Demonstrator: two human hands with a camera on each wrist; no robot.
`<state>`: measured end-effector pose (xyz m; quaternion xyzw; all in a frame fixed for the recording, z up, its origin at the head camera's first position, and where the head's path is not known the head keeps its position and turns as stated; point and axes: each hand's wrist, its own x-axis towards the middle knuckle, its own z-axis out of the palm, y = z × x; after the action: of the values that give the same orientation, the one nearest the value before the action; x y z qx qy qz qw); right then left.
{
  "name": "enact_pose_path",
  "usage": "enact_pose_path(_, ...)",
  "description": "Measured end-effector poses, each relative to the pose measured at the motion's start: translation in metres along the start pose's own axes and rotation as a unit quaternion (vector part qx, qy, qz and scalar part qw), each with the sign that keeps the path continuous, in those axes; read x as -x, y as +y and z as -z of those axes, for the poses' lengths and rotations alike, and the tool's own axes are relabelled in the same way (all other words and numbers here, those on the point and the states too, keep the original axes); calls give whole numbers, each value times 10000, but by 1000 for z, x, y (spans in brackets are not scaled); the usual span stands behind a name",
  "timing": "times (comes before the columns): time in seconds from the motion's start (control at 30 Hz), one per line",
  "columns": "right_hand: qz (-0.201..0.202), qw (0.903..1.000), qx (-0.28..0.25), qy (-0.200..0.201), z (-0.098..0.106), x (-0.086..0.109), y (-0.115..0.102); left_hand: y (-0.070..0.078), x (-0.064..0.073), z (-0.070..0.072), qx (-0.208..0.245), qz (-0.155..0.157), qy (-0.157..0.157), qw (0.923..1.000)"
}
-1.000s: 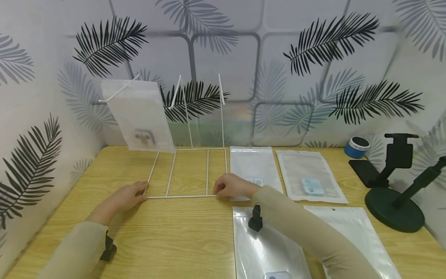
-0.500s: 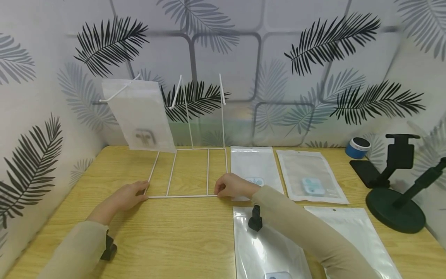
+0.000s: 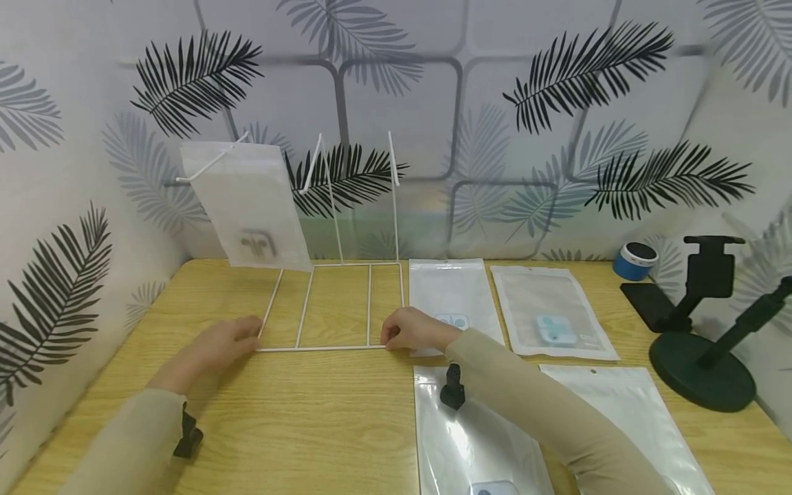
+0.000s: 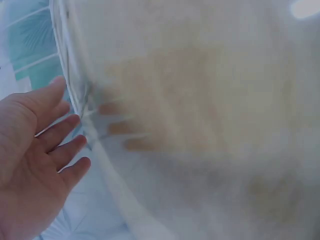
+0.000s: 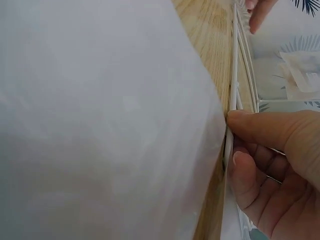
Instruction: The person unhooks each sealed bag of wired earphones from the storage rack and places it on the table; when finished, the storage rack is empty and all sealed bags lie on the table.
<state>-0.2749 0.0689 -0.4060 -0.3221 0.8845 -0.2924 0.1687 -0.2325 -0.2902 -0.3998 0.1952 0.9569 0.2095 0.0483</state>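
A white wire rack (image 3: pixel 337 348) stands left of centre on the wooden tabletop (image 3: pixel 309 419), its rear bar near the back edge. The right hand (image 3: pixel 410 328) is at the rack's front right corner, thumb and forefinger pinching the wire, the other fingers curled beneath. The left hand (image 3: pixel 225 342) is at the front left corner, its fingers loosely extended and slightly spread, gripping nothing; whether its fingertips touch the wire is hard to say, as the corner is partly hidden.

A translucent hanging bag (image 3: pixel 247 199) is on the rack's left hook, tilted, with a dark-looking item showing through near its bottom. Two more hooks rise from the back of the rack.

Right of the rack, four packets lie flat. A narrow bag (image 3: pixel 454 289) reaches the tabletop's back edge, partly under the right hand and wrist. Beside it, further right, is a frosted bag (image 3: pixel 541 295) with a pale blue item inside. In front of these lie a shiny silver bag (image 3: pixel 476 440) and a white bag (image 3: pixel 625 399), both crossed by the right sleeve (image 3: pixel 532 405).

Toward the tabletop's back right corner stand a blue cylinder (image 3: pixel 634 265) and a black holder (image 3: pixel 710 271).
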Motion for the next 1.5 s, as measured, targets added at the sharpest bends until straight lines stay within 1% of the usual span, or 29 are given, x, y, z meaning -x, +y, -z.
enact_pose_path(0.1, -33, 10000, -39, -20, 0, 0, 1, -3, -4, 17, 47, -13, 353, 9994)
enact_pose_path(0.2, -24, 10000, -50, -33, 0, 0, 1, -2, -9, 44, 47, 57, 970, 9953)
enact_pose_path(0.27, -5, 10000, -42, -40, 0, -1, 2, 1, -11, 63, 107, 98, 1534, 9881)
enact_pose_path(0.37, 67, 10000, 2, -37, 0, -1, 1, 6, -14, 90, 478, 306, 2221, 9734)
enact_pose_path(0.43, 81, 9999, 62, -43, 0, -1, 1, 11, -17, 106, 752, 476, 2601, 9615)
enact_pose_path(0.5, 82, 9999, 90, -38, 0, 0, 0, 14, -21, 119, 1104, 627, 2783, 9521)
enact_pose_path(0.6, 68, 9999, 102, -29, 1, -1, 2, 20, -28, 134, 1662, 863, 2893, 9387)
enact_pose_path(0.7, 52, 9999, 84, -28, 0, -2, 4, 22, -35, 144, 2173, 1084, 2838, 9276)
enact_pose_path(0.87, 42, 10000, 48, -19, -1, -2, 6, 24, -47, 152, 2614, 1157, 2807, 9163)
enact_pose_path(0.97, -11, 10000, -22, -29, -1, -2, 5, 26, -52, 155, 2685, 1180, 2796, 9142)
enact_pose_path(1.07, -84, 9999, -64, -45, -1, -1, 4, 30, -55, 158, 2721, 1167, 2748, 9148)
enact_pose_path(1.23, -146, 9998, -99, -58, -1, 1, 2, 34, -57, 161, 2836, 1221, 2625, 9142)
enact_pose_path(1.37, -194, 9997, -138, -67, -1, 1, 2, 33, -57, 160, 2850, 1302, 2637, 9123)
enact_pose_path(1.43, -206, 9997, -137, -78, -1, 1, 3, 30, -56, 158, 2781, 1362, 2792, 9089)
enact_pose_path(1.5, -203, 9997, -137, -91, -1, 0, 4, 27, -56, 156, 2828, 1409, 3059, 8981)
